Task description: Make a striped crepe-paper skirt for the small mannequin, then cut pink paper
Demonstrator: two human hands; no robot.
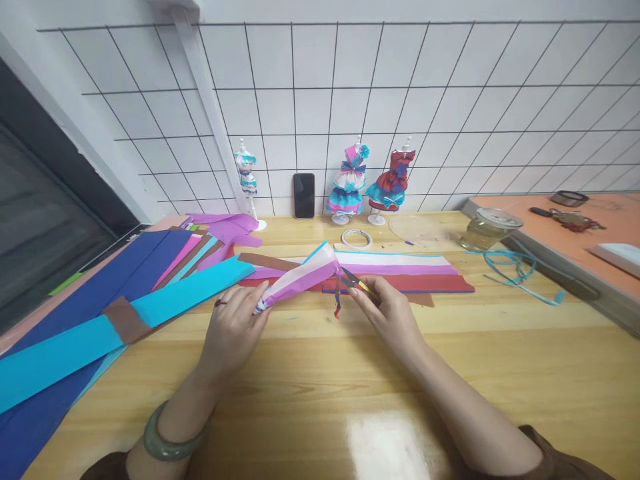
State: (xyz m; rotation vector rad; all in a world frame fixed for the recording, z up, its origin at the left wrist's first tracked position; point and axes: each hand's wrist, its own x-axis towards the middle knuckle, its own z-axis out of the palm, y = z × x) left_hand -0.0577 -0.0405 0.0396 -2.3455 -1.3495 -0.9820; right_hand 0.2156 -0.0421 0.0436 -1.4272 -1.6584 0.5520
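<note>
Gathered at one end, a purple, white and blue paper piece (305,275) fans out from my left hand (237,320), whose fingers are pinched round it. My right hand (387,313) grips small scissors (365,287) with dark blades and a yellowish handle. The blade tips are at the right edge of the paper piece, where a thin dark and red strip (337,300) hangs down. Behind the hands lie a long white and purple paper strip (400,265) and a red strip (425,283) on the wooden table (300,400).
Blue, brown and pink papers (65,343) cover the left side. At the back stand three small dressed mannequins (247,173) (347,187) (393,183) and a phone (304,195). A tape roll (357,240), a glass cup (487,230) and blue cord (517,267) lie farther right.
</note>
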